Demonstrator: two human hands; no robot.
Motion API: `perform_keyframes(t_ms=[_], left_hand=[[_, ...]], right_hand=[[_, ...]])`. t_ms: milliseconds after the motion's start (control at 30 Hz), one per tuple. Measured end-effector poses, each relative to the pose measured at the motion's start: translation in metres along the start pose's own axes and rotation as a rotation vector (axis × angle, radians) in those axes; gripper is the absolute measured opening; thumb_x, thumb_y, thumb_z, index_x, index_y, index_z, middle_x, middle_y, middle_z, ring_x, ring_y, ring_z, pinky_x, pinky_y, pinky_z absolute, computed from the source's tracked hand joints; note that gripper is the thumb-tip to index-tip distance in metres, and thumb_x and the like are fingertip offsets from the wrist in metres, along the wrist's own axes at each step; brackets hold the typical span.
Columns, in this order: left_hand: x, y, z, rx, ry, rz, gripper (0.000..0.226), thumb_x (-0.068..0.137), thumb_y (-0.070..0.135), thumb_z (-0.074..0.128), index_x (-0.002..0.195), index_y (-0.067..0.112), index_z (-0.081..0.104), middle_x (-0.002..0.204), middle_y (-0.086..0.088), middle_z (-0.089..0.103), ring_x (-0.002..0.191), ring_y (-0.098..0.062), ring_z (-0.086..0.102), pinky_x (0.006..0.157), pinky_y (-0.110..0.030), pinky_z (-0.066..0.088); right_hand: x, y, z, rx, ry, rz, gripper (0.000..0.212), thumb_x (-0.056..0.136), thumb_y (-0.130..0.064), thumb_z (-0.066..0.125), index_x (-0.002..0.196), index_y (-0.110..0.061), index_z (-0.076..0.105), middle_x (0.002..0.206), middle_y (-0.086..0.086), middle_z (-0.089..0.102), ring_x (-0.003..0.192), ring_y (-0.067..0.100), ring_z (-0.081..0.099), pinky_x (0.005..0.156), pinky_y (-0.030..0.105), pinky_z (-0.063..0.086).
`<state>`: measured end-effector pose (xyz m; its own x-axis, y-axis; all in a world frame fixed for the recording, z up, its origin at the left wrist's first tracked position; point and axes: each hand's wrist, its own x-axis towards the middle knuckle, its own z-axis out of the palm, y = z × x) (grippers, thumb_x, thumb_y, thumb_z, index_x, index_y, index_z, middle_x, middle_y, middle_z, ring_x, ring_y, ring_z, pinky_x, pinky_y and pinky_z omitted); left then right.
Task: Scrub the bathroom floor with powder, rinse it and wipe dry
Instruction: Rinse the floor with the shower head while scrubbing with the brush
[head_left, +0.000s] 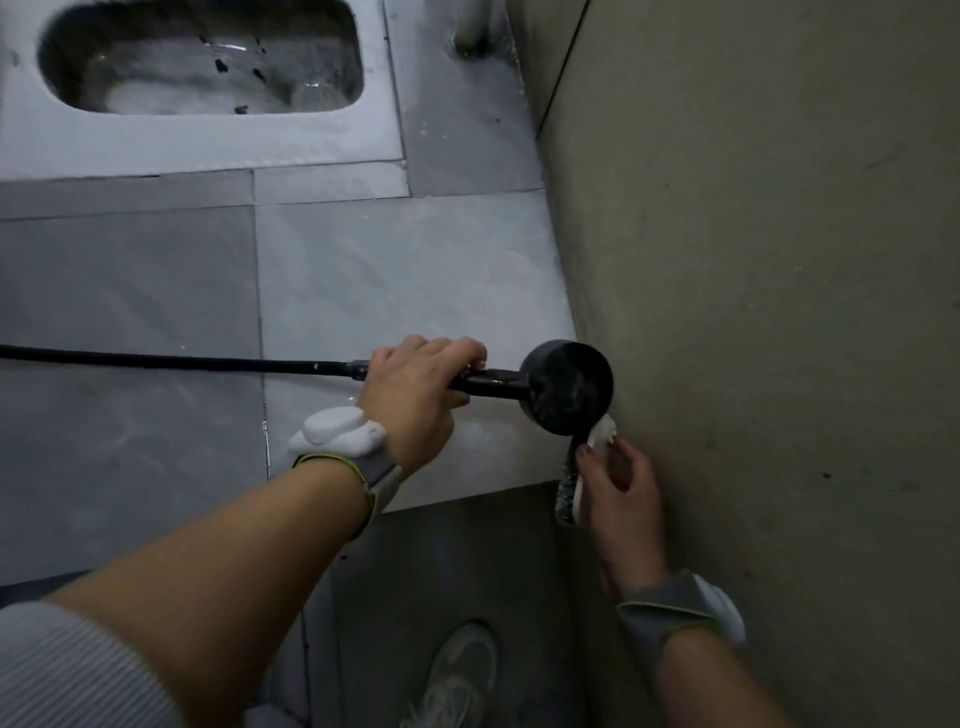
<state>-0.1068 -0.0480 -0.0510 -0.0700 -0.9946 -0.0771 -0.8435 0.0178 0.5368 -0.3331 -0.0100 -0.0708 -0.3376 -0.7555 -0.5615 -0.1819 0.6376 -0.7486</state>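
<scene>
Left hand (415, 384) wrapped round the black shower head (566, 387), aimed at the floor's (395, 270) wall-side edge for rinsing. Right hand (618, 499) pinching what looks like a white brush (597, 441) beneath it, probably for washing off.

The squat pan (197, 62) sits at the far left, set in a raised floor (389, 270) that ends in a step near the viewer, and the wall (753, 260) runs down the right. The left hand (415, 389) grips the shower head (566, 387) over the floor's near right corner, its hose (171, 358) trailing left. The right hand (618, 493) holds a brush (582, 467) just below the head, against the wall, with a shoe (457, 675) on the lower level beneath.
</scene>
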Motion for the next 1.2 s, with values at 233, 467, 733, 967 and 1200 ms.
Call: perform_keyframes(t_ms=[233, 467, 733, 967, 1200], left_hand=[[-0.048, -0.079, -0.046, 0.165, -0.071, 0.116, 0.037, 0.077, 0.014, 0.073, 0.102, 0.034, 0.053, 0.099, 0.012, 0.063, 0.093, -0.021, 0.053, 0.08, -0.034, 0.03], [-0.131, -0.195, -0.112, 0.301, -0.082, 0.051, 0.044, 0.07, 0.009, 0.078, 0.103, 0.03, 0.059, 0.1, 0.009, 0.066, 0.091, -0.024, 0.057, 0.081, -0.037, 0.033], [-0.2, -0.278, -0.144, 0.234, -0.044, 0.1, 0.054, 0.064, 0.014, 0.082, 0.108, 0.031, 0.055, 0.098, 0.007, 0.066, 0.088, -0.024, 0.057, 0.078, -0.035, 0.031], [-0.221, -0.255, -0.112, 0.086, -0.028, 0.16, 0.033, 0.075, 0.02, 0.053, 0.105, 0.032, 0.056, 0.101, 0.011, 0.065, 0.092, -0.022, 0.055, 0.082, -0.035, 0.035], [-0.207, -0.274, -0.125, 0.193, -0.052, 0.149, 0.048, 0.064, 0.011, 0.073, 0.104, 0.031, 0.056, 0.096, 0.008, 0.066, 0.088, -0.024, 0.059, 0.08, -0.037, 0.032]], right_hand=[[-0.006, -0.002, 0.031, -0.03, -0.013, 0.015, 0.034, 0.09, -0.016, 0.065, 0.124, -0.015, 0.059, 0.102, 0.003, 0.067, 0.085, 0.009, 0.062, 0.074, 0.022, 0.05], [-0.047, -0.012, 0.148, -0.103, -0.259, 0.035, 0.04, 0.076, -0.042, 0.072, 0.112, -0.032, 0.06, 0.103, 0.01, 0.07, 0.095, 0.026, 0.068, 0.086, 0.047, 0.055], [-0.115, -0.005, 0.279, -0.304, -0.266, -0.013, 0.046, 0.082, -0.04, 0.072, 0.122, -0.025, 0.058, 0.102, 0.006, 0.068, 0.097, 0.021, 0.065, 0.091, 0.041, 0.051], [-0.128, 0.0, 0.267, -0.4, -0.111, 0.003, 0.043, 0.082, -0.039, 0.072, 0.121, -0.026, 0.058, 0.101, 0.008, 0.067, 0.094, 0.023, 0.064, 0.093, 0.041, 0.05], [-0.13, 0.01, 0.241, -0.367, -0.141, 0.026, 0.038, 0.085, -0.03, 0.072, 0.119, -0.026, 0.057, 0.1, 0.012, 0.069, 0.09, 0.025, 0.066, 0.087, 0.044, 0.053]])
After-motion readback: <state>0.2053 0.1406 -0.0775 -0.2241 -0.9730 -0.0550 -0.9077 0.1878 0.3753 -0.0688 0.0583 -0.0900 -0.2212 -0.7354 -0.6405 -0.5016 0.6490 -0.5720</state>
